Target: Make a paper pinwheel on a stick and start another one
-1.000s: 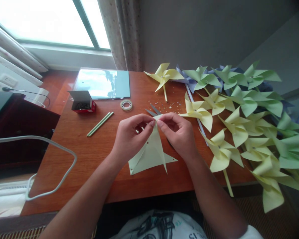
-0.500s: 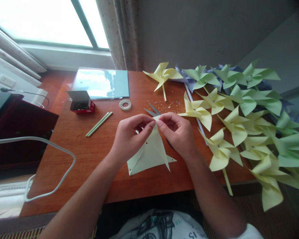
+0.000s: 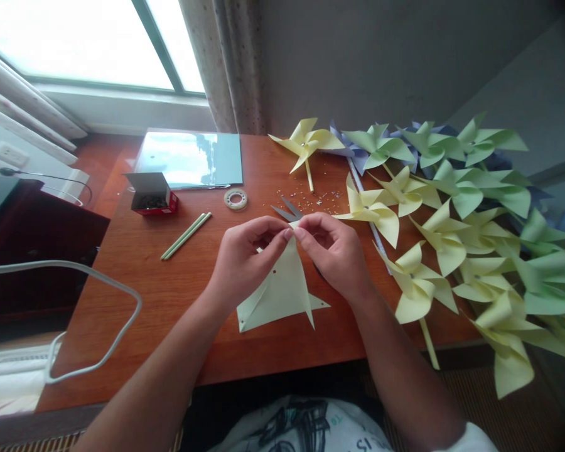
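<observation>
My left hand [image 3: 245,260] and my right hand [image 3: 334,251] meet fingertip to fingertip over the middle of the wooden table [image 3: 136,251]. Both pinch the upper corner of a pale yellow cut paper sheet [image 3: 282,292], whose pointed flaps spread out below them on the table. Grey scissors [image 3: 288,209] lie just beyond my fingers. Small paper bits [image 3: 311,198] are scattered behind the scissors.
Many finished yellow, green and blue paper pinwheels [image 3: 452,213] cover the table's right side. At the left lie two green sticks [image 3: 186,235], a tape roll [image 3: 236,199], a small red box [image 3: 153,194] and a blue folder [image 3: 191,159]. A white cable [image 3: 98,289] loops at the left edge.
My hands keep pinching the paper's upper corner in the same place. The lower flaps of the sheet have shifted slightly to the left.
</observation>
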`<state>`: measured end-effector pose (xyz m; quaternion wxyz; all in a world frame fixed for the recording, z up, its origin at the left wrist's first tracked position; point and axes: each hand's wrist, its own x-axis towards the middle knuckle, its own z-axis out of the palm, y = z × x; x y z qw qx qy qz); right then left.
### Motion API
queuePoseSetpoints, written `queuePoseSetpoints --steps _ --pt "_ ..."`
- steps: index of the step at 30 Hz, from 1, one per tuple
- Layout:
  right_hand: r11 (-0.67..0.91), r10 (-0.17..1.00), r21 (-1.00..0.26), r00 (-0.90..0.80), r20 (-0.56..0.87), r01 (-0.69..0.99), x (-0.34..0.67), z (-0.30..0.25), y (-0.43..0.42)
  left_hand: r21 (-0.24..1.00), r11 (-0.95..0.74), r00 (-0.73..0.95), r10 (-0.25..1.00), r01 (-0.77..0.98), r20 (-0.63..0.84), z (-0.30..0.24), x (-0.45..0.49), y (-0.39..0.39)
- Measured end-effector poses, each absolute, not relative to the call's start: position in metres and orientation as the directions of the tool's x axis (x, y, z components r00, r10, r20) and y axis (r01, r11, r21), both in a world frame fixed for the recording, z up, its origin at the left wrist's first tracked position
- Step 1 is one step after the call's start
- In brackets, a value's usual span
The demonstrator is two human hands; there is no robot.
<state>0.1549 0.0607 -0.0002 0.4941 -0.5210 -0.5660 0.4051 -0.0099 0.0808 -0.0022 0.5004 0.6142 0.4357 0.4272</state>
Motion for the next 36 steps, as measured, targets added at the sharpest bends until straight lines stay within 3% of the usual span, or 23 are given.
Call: queuePoseSetpoints --steps 16,36 --pt "0.116 0.990 -0.979 0.059 0.128 0.170 0.1547 -0.0036 0.0619 0.997 -0.064 0.309 0.950 0.031 0.051 -0.0031 -0.0104 0.0815" --pt "0.062 0.997 -0.985 0.041 0.070 0.162 0.1524 0.0008 0.0606 0.997 -0.040 0.308 0.951 0.062 0.019 0.0046 -0.0121 0.0818"
